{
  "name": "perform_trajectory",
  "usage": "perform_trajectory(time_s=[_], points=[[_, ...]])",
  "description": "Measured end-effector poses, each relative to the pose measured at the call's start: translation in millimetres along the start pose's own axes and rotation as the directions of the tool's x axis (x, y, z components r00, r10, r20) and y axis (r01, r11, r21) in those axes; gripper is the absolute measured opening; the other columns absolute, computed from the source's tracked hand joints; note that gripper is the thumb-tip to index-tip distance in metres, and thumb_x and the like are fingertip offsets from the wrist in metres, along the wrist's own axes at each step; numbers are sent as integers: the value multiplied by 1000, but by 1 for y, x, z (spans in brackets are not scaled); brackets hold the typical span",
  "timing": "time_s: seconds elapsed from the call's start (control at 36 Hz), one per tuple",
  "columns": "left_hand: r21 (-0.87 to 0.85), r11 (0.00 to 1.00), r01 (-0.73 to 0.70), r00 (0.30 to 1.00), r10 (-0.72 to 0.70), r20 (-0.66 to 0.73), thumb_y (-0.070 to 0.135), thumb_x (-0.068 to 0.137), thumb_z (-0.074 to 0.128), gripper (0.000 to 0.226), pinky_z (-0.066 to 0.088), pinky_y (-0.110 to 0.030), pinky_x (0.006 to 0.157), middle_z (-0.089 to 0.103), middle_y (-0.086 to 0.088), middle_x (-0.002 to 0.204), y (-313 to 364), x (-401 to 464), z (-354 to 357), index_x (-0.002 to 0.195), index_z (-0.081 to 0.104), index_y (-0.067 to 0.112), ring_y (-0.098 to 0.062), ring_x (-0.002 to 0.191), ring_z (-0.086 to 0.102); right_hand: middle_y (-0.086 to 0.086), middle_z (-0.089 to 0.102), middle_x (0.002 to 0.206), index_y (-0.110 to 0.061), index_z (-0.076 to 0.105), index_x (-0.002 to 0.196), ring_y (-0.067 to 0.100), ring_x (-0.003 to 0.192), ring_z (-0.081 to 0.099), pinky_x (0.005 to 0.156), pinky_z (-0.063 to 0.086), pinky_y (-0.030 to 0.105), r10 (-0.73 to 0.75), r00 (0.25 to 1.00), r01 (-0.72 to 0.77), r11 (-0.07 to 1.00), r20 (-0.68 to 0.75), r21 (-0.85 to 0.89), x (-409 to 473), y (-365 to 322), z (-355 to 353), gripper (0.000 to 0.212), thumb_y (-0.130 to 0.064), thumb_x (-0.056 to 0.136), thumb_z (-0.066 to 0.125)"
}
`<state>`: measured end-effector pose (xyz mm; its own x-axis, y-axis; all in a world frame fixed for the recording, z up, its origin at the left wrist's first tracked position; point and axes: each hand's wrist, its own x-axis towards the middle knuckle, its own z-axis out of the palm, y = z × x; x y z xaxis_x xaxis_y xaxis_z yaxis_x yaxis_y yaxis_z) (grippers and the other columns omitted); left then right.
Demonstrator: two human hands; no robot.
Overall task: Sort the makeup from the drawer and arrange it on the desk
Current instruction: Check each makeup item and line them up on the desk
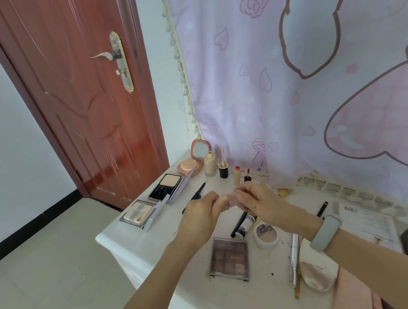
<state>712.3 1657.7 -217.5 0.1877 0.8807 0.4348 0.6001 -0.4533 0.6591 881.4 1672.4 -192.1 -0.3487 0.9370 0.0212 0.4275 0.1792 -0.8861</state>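
Not much you can actually read here. The round two-tone powder pot (266, 236), sitting mid-desk just right of the eyeshadow palette (229, 258), has big letters on its clear lid that look like "ldld". The palette lid has a tiny line of print, too small to make out. The black-and-white tube (244, 226) and the paper leaflet (370, 227) by the desk's right edge carry print too, all blurry.
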Motion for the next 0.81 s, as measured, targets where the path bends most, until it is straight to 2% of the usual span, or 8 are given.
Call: perform_trajectory(time_s=[0.11, 0.19, 0.28, 0.36, 0.47, 0.58, 0.67, 0.81], points=[[-150, 983, 109, 990, -121, -69, 34, 96, 34, 38, 35, -4, 56, 50, 21, 54, 6, -1, 5, 61, 48, 30, 14, 58, 52, 11, 57, 102, -31, 45, 97, 19, 87, 53, 80, 44, 27, -128, 991, 129, 992, 41, -10, -3, -3, 0, 24, -7, 96, 46], [-88, 994, 68, 992, -77, -101, 44, 91, 28, 36, 35, -14, 54, 48, 15, 50, 6, -2, 3, 60, 41, 32, -2, 55, 50, 1, 57, 100, -32, 50, 105, 5, 71, 52, 65, 42, 18, -86, 991, 80, 995, 106, 58, -4, -11, -7, 10, -28, 96, 47], [-3, 1000, 1, 996, -1, -86, 45, 93, 26, 46, 39, -36, 55, 54, -8, 58, 4, -1, 2, 67, 49, 14, -27, 59, 50, -1, 65, 69, -32, 67, 81, 10, 50, 50, 48, 38, 19, 32, 997, -40, 993, 75, 107, -1, -14, -6, 42, -54, 93, 33], [51, 998, -29, 996, 34, -84, 44, 95, 25, 54, 39, -42, 55, 54, -14, 61, 4, -1, 4, 73, 54, 4, -29, 57, 48, -5, 58, 53, -22, 64, 70, 7, 45, 45, 52, 39, 21, -13, 995, 14, 1000, -99, 5, 2, -10, -3, 42, -40, 97, 38], [48, 999, 21, 997, -18, -78, 45, 91, 23, 46, 37, -41, 54, 44, -4, 56, 5, 0, 3, 68, 46, 13, -25, 54, 40, -6, 55, 91, -32, 55, 93, 2, 70, 52, 61, 43, 18, -124, 990, 125, 992, -61, 27, 2, -6, -7, 17, -15, 94, 51], [46, 996, 72, 995, -69, -67, 47, 91, 22, 48, 36, -37, 56, 48, -2, 57, 4, 1, 3, 71, 48, 13, -25, 57, 44, -4, 59, 105, -28, 55, 116, 11, 83, 59, 64, 49, 20, 30, 998, -31, 999, 53, 20, 0, -14, -12, 25, -38, 95, 44], [75, 996, 37, 998, -34, -43, 45, 93, 21, 50, 36, -36, 55, 55, -9, 62, 6, 2, 4, 74, 53, 10, -25, 57, 48, 3, 69, 72, -13, 66, 83, 13, 58, 57, 56, 43, 19, 105, 993, -104, 994, 60, -18, 0, -16, -14, 49, -43, 99, 31], [64, 994, 87, 996, -85, -26, 33, 100, 31, 41, 33, -35, 53, 51, -6, 58, 2, 2, 6, 66, 45, 15, -24, 55, 44, -16, 57, 89, -25, 59, 104, -9, 76, 51, 65, 38, 4, -83, 996, 87, 981, 32, -172, 0, -8, -17, 14, -22, 96, 49]])
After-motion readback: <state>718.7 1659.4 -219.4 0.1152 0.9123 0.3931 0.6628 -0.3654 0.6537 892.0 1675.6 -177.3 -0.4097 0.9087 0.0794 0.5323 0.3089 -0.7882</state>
